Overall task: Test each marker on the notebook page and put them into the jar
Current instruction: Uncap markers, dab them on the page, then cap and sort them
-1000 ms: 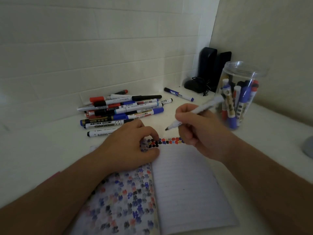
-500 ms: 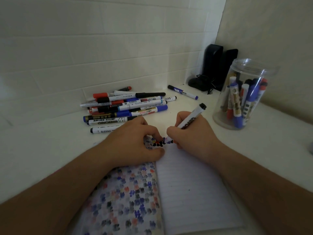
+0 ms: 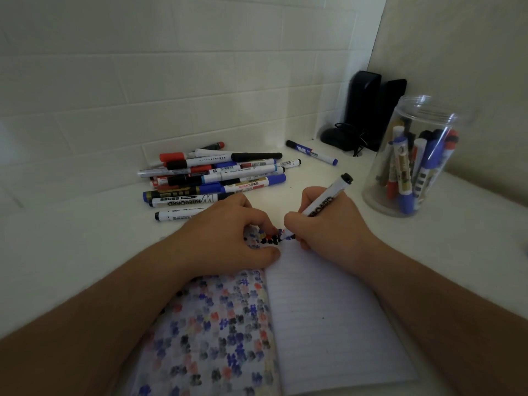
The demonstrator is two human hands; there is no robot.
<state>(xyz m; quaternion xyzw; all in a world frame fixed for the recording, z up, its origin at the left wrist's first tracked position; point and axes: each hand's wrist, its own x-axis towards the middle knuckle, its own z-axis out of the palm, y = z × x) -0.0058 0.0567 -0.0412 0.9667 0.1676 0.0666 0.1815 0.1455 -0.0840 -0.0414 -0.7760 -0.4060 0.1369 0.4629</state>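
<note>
**Head view: marker brought down to the page for testing**

Head-camera pictures show a change over the last second: the marker (image 3: pixel 325 205), which was held raised above the notebook (image 3: pixel 328 324) with its tip in the air, is now lowered so that its tip meets the top of the ruled page, at the end of a row of red, blue and black dabs (image 3: pixel 273 238). The test of this marker is judged to be under way; its drop into the jar (image 3: pixel 411 155) is not yet done.

The marker is gripped by the right hand (image 3: pixel 328 224) in a closed writing hold, its black end cap tilted up and away toward the jar. The left hand (image 3: pixel 228 235) is curled, fingertips pressed on the notebook near the spine to keep it flat; whether anything small is pinched inside it cannot be told.

The notebook lies open: a lined, matte right page, mostly bare, and a left page thickly covered with blotchy ink marks. Behind the notebook, against the tiled wall, a loose pile of markers (image 3: pixel 217 178) is left untested, slim plastic barrels with red, blue and black caps. One more marker (image 3: pixel 311 152) lies apart, behind and right of the notebook. The jar, clear and cylindrical with an open mouth, stands to the right of the notebook and already holds several markers upright.
</note>
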